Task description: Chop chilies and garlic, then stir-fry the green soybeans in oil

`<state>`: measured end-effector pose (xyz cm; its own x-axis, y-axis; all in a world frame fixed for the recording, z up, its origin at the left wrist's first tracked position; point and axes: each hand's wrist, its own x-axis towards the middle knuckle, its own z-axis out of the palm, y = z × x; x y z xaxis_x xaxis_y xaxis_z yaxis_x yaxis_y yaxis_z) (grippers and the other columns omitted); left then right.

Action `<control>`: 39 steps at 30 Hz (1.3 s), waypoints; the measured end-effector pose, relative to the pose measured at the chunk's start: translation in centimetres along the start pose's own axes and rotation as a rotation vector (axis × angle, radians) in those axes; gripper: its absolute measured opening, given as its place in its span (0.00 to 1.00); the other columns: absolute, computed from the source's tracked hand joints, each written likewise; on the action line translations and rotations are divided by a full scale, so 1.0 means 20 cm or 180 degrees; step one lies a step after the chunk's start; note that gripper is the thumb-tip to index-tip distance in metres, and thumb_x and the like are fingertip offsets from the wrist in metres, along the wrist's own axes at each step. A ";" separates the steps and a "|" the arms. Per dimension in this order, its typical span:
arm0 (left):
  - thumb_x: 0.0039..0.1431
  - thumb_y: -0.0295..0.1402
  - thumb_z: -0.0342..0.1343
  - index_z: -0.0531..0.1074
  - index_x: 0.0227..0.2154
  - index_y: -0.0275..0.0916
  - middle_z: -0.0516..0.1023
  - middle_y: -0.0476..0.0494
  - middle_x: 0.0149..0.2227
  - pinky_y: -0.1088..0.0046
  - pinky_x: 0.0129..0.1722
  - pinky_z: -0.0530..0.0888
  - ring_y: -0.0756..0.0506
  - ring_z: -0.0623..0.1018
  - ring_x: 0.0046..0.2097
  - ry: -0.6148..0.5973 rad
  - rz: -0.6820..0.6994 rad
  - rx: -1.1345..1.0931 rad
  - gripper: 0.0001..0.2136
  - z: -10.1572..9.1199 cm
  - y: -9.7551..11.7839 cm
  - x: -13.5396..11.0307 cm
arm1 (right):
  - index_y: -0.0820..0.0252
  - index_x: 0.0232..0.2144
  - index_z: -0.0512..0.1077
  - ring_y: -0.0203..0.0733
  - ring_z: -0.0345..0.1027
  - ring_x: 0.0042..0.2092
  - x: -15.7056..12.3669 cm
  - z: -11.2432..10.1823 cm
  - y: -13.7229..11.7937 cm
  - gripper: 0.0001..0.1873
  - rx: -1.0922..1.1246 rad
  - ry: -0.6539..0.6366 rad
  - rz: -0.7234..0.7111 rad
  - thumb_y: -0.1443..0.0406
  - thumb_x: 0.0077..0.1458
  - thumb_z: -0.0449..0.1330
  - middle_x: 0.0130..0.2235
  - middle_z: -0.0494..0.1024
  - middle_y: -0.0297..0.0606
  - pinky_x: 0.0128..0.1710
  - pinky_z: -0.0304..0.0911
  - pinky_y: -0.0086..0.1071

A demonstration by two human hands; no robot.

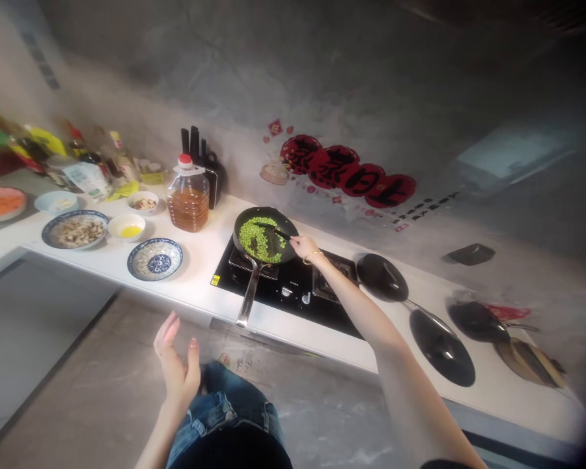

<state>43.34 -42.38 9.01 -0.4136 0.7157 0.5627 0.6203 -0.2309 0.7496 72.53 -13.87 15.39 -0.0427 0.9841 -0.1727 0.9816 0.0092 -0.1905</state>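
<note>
A dark frying pan [287, 228] sits on the left burner of the black gas stove [293, 306], its steel handle [248, 299] pointing toward me. Green peas [254, 236] are spread inside it. My right hand [305, 247] is closed around the handle of a black spatula [280, 232], whose head lies among the peas. My left hand [177, 361] hangs in the air in front of the counter, fingers apart and holding nothing. Nearest to it on the counter is a blue-and-white patterned plate [155, 259].
A big oil jug [188, 198] stands left of the stove, before a knife block [215, 182]. Further left are a plate of chopped pale pieces [74, 230], a bowl with yellow liquid [127, 227] and several bottles. Right of the stove lie a black pan [381, 277] and a dark lid [442, 346].
</note>
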 end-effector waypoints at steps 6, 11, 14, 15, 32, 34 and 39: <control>0.60 0.28 0.52 0.59 0.58 0.40 0.64 0.33 0.59 0.51 0.62 0.59 0.38 0.64 0.62 0.0032 0.0005 0.0042 0.23 -0.01 0.01 -0.01 | 0.60 0.56 0.72 0.46 0.68 0.58 -0.10 -0.08 0.00 0.21 -0.0387 -0.0238 -0.0635 0.64 0.64 0.51 0.56 0.74 0.41 0.59 0.59 0.33; 0.60 0.27 0.52 0.59 0.59 0.39 0.64 0.32 0.60 0.53 0.62 0.59 0.39 0.64 0.63 -0.0009 0.0038 -0.0007 0.23 0.01 0.01 -0.01 | 0.58 0.55 0.73 0.48 0.71 0.55 -0.30 -0.25 0.14 0.21 -0.0727 -0.0296 -0.0576 0.64 0.64 0.51 0.54 0.76 0.40 0.57 0.61 0.35; 0.61 0.27 0.51 0.59 0.59 0.39 0.64 0.33 0.60 0.54 0.62 0.59 0.39 0.64 0.63 -0.0074 0.0115 -0.0058 0.22 0.03 0.02 0.01 | 0.57 0.53 0.75 0.47 0.73 0.52 -0.37 -0.34 0.24 0.20 -0.0730 -0.0456 -0.0548 0.63 0.62 0.52 0.52 0.78 0.38 0.53 0.64 0.33; 0.61 0.27 0.51 0.59 0.59 0.39 0.64 0.33 0.59 0.54 0.62 0.59 0.39 0.63 0.63 -0.0103 0.0138 -0.0072 0.22 0.04 0.03 0.01 | 0.55 0.51 0.77 0.46 0.74 0.51 -0.39 -0.35 0.26 0.19 -0.0708 -0.0538 -0.0552 0.63 0.62 0.53 0.51 0.78 0.36 0.52 0.65 0.32; 0.60 0.26 0.53 0.59 0.60 0.39 0.64 0.33 0.59 0.53 0.62 0.59 0.39 0.64 0.62 -0.0002 0.0103 0.0061 0.24 0.02 0.03 -0.01 | 0.56 0.52 0.75 0.44 0.71 0.55 0.03 -0.06 0.20 0.20 -0.0050 0.0141 -0.0138 0.66 0.64 0.49 0.53 0.77 0.39 0.55 0.62 0.34; 0.60 0.26 0.53 0.59 0.60 0.39 0.64 0.33 0.59 0.53 0.62 0.59 0.39 0.64 0.62 0.0022 0.0077 0.0080 0.24 0.01 0.03 -0.01 | 0.58 0.50 0.77 0.43 0.73 0.52 0.02 -0.08 0.22 0.19 -0.0023 -0.0004 -0.0203 0.65 0.64 0.50 0.51 0.79 0.39 0.52 0.64 0.32; 0.60 0.26 0.52 0.59 0.60 0.39 0.64 0.32 0.60 0.53 0.62 0.59 0.38 0.64 0.62 0.0008 0.0073 0.0037 0.24 0.03 0.02 -0.01 | 0.58 0.47 0.79 0.45 0.73 0.53 -0.14 -0.25 0.36 0.17 -0.0207 -0.0174 -0.0413 0.64 0.62 0.53 0.50 0.79 0.37 0.52 0.64 0.32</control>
<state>44.14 -42.16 8.96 -0.4007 0.7087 0.5807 0.6375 -0.2396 0.7322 80.65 -15.71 19.42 -0.1784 0.9627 -0.2033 0.9771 0.1490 -0.1519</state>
